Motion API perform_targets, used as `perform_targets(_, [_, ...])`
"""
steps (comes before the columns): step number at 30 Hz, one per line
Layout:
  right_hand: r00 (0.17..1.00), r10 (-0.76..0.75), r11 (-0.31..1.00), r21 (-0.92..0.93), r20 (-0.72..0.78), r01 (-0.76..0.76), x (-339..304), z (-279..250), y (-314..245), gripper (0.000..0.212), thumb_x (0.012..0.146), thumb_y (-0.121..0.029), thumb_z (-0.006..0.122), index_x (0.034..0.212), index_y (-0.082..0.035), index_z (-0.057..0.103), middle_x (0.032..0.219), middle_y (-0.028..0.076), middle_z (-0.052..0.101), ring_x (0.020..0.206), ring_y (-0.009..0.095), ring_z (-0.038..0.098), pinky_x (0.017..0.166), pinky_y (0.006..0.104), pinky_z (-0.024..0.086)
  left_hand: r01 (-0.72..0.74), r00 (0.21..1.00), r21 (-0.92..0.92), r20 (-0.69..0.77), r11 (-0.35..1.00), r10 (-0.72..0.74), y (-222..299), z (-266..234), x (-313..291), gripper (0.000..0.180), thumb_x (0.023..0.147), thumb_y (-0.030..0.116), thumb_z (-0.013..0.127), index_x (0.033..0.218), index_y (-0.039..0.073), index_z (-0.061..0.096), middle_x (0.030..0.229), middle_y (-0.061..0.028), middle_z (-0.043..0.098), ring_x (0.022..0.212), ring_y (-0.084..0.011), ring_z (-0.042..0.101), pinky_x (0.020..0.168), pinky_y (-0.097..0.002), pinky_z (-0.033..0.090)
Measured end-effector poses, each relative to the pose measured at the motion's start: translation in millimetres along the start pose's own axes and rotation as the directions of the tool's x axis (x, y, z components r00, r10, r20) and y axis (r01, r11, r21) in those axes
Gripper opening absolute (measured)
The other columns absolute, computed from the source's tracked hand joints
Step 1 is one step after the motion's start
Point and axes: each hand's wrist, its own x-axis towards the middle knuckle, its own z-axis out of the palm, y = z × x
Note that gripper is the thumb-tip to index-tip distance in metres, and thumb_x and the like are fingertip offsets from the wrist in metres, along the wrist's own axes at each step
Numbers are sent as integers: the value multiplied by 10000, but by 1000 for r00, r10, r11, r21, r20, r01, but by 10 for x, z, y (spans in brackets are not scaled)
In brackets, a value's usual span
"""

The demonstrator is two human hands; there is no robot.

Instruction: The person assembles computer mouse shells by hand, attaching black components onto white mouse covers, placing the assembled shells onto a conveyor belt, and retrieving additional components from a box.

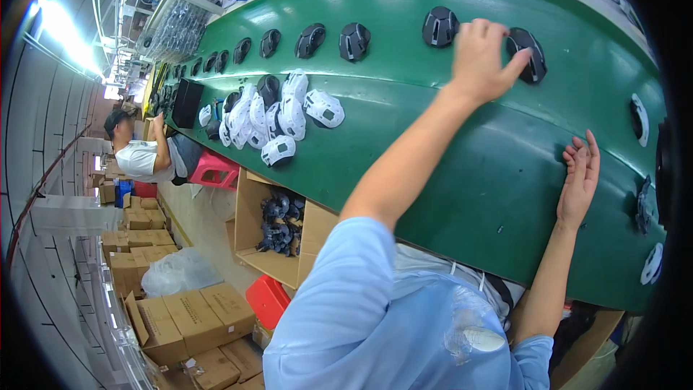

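A long workshop with stacked brown cartons [195,325] toward eight o'clock was crossed by a green work surface [491,195], at which a co-worker [148,152] was seen seated toward nine o'clock. At about one o'clock in the view, a dark mouse [536,48] was placed on the green, its long axis set roughly from eleven to five o'clock. It was met at its near edge by the left hand [478,65], from whose knuckles it lay toward three o'clock; its edge was overlapped by the thumb, and the fingers were held curved, though whether it was grasped or merely touched could not be told. A second mouse [440,27] was left just beside those fingers, at ten o'clock from the hand. The right hand [577,184] was held farther off, at about five o'clock from the dark mouse, its fingers loosely extended and nothing gripped; nearest it, between one and two o'clock, a white shell [640,120] was seen. White-topped pieces [291,117] were heaped at roughly half past eight from the left hand.
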Motion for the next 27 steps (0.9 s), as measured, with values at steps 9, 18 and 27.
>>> perform_targets(9, [1000, -5, 976, -218, -18, 1, -244, -73, -418, 312, 1032, -146, 572, 1308, -5, 613, 1177, 47, 642, 1026, 126, 605, 918, 282, 495, -210, 504, 724, 656, 657, -562, -1103, -2512, -846, 946, 710, 205, 817, 1541, 188, 364, 1602, -247, 293, 1440, -486, 320, 1192, -575, 257])
perform_targets(18, [984, -179, 935, -307, 20, 176, -706, -400, -814, 180, 929, -110, 686, 1086, -31, 725, 941, 57, 721, 880, 130, 650, 804, 284, 515, -294, 460, 397, 856, 869, -235, -1093, -2268, -539, 713, 718, 349, 860, 1262, -5, 564, 1117, -206, 540, 1105, -423, 498, 979, -505, 412])
perform_targets(27, [421, -410, 677, -580, -809, -453, -2491, -3059, -481, 246, 970, -244, 663, 1047, -21, 735, 925, 83, 743, 837, 155, 690, 763, 298, 532, -317, 717, 57, 668, 947, 200, 81, -975, -668, 668, 793, 337, 850, 1249, -30, 528, 1051, -192, 571, 984, -394, 560, 851, -473, 454])
